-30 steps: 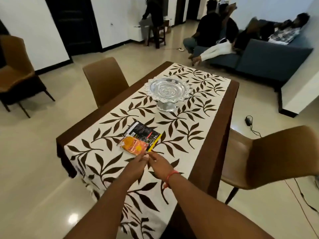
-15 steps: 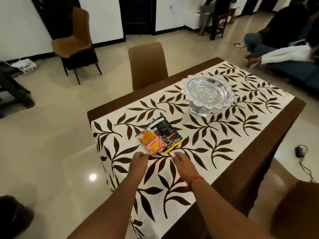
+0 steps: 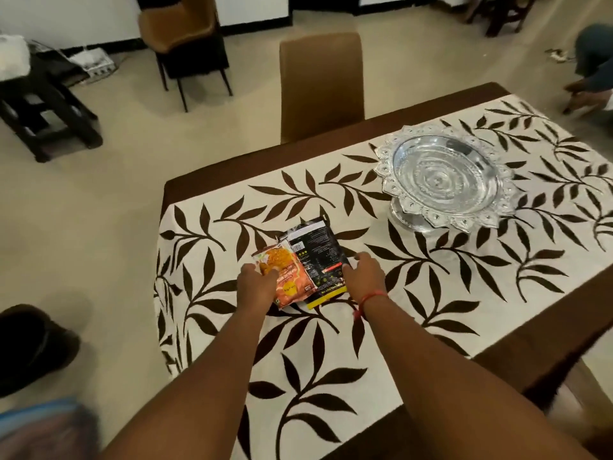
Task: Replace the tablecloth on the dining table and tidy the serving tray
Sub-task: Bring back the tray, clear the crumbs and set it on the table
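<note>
A white tablecloth with dark brown leaf prints covers the brown dining table. On it stands a silver footed serving tray with a scalloped rim and nothing in it. Nearer to me lie an orange snack packet and a black packet, overlapping side by side. My left hand touches the left edge of the orange packet. My right hand, with a red thread at the wrist, touches the right edge of the black packet. Both packets lie flat on the cloth.
A brown chair is pushed in at the table's far side. Another brown chair and a black stool stand on the tiled floor at the left. A person's legs show at the top right. A dark object lies at the lower left.
Both hands moved forward from the cloth's near part onto the two packets, one at each side. The view swung left and down.
</note>
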